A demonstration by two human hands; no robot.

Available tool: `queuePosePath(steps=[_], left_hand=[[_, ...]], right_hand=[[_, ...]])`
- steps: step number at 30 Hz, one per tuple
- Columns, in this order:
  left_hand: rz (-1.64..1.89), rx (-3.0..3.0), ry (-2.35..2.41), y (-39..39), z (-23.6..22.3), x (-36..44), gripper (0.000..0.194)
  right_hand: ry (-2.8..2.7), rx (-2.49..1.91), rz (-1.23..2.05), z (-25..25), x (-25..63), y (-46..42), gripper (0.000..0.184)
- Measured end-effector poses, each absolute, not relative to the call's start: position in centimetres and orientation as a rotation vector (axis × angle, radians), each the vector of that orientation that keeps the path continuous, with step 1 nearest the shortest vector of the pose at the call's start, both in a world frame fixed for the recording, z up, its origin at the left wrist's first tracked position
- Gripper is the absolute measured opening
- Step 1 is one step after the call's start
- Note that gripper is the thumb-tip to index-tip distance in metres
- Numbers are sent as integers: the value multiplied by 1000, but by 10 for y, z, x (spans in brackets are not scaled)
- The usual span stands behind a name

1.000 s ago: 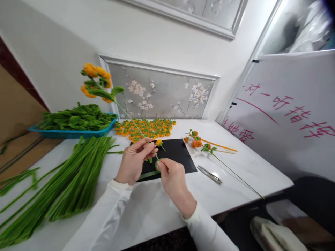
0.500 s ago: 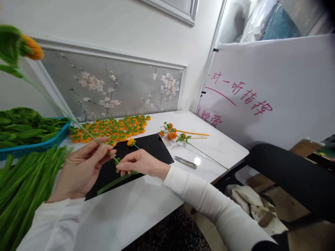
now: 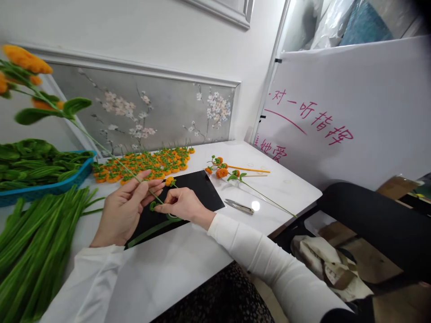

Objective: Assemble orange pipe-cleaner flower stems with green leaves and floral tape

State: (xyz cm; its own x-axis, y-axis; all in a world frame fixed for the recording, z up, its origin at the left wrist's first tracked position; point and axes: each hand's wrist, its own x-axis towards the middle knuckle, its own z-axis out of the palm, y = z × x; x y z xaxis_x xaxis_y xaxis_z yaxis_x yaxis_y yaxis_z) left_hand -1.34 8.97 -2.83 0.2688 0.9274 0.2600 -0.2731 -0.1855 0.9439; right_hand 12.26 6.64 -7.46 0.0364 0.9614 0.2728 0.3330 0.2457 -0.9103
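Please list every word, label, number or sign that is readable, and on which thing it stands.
"对一听指挥": white board, upper line.
"她爱": same board, lower line; the preceding character is partly cut off.
Clippers: any marking is too small to read.
Cloth: possible print, too blurred.

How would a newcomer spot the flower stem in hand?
Find the white table, then the black mat on it. At the mat's left side, the left hand grips the flower stem, which slants up to orange blooms at upper left. Unlike the similar spray lying right of the mat, it is held aloft.
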Motion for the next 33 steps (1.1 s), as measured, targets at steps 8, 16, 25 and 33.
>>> queuePosePath(steps=[8,16,25,33], left_hand=[[1236,1243,669,91,-26,-14,18],[1243,1119,578,92,-36,-19,13],[1262,1123,579,94,-42,-28,17],[1206,1200,594,86,-44,-22,23]], right_hand=[[-1475,-1137,957,-79,120,65,21],[-1459,-1041,1144,-89,108,58,26],[-1208,-1066,1092,-76,133,59,54],[-1243,-1020,888,-73,130,66,37]])
